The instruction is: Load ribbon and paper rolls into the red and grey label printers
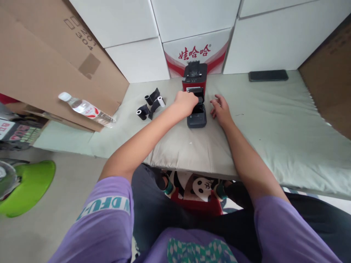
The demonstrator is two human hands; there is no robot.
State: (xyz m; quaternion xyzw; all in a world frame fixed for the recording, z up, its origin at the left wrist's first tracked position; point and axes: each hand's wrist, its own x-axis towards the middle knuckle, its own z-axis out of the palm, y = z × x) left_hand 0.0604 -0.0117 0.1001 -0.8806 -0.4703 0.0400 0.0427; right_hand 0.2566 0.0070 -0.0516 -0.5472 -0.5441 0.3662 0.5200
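A small dark portable printer [196, 121] sits on the covered surface in front of me, its lid [199, 91] raised. My left hand [188, 102] is closed at the left side of the raised lid, fingertips reaching the open compartment; what they grip is hidden. To the right of the printer, my right hand [221, 110] hovers or rests with fingers loosely apart and nothing in them. Just behind stands a red and black printer [194, 77]. Left of my left hand lie several small black ribbon rolls [142, 112] with loose black film trailing from them.
A clear water bottle [89, 109] leans against a large cardboard box [55, 54] at the left. White boxes [137, 60] are stacked along the back. A dark phone-like slab [268, 75] lies at the back right. The surface's front edge is near my lap, above a red stool [197, 208].
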